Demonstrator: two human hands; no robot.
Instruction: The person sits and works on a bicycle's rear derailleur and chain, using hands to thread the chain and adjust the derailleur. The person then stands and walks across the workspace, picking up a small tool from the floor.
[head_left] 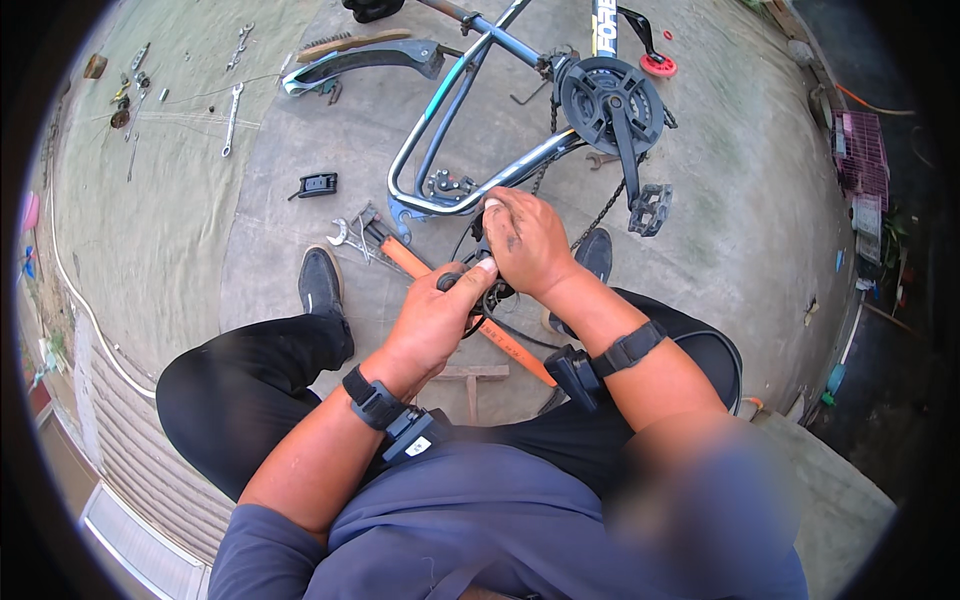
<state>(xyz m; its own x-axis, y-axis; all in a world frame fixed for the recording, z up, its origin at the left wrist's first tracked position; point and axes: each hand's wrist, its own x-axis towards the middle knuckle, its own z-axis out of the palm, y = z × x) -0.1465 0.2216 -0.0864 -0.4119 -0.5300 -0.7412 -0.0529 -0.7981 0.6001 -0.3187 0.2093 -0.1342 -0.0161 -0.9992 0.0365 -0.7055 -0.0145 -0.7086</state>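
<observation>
Between my knees, my left hand (432, 312) is closed around a small dark bicycle part (484, 262) with a thin black cable, its thumb pressed along the top. My right hand (528, 240), with smudged fingers, is curled over the upper end of the same part and hides much of it. Both hands are just below the bent rear tube of a blue and white bicycle frame (455, 208). A chain (600, 212) hangs from the black crankset (612, 105) and runs down near my right hand. Beneath my hands lies a long orange-handled tool (405, 257).
Wrenches (345, 236) lie by the orange tool's head, and a combination wrench (232, 120) is farther left. A black pedal part (316, 185), a mudguard (360, 63) and a wire brush (350, 43) rest on the ground sheet. A pink wire cage (862, 155) stands far right.
</observation>
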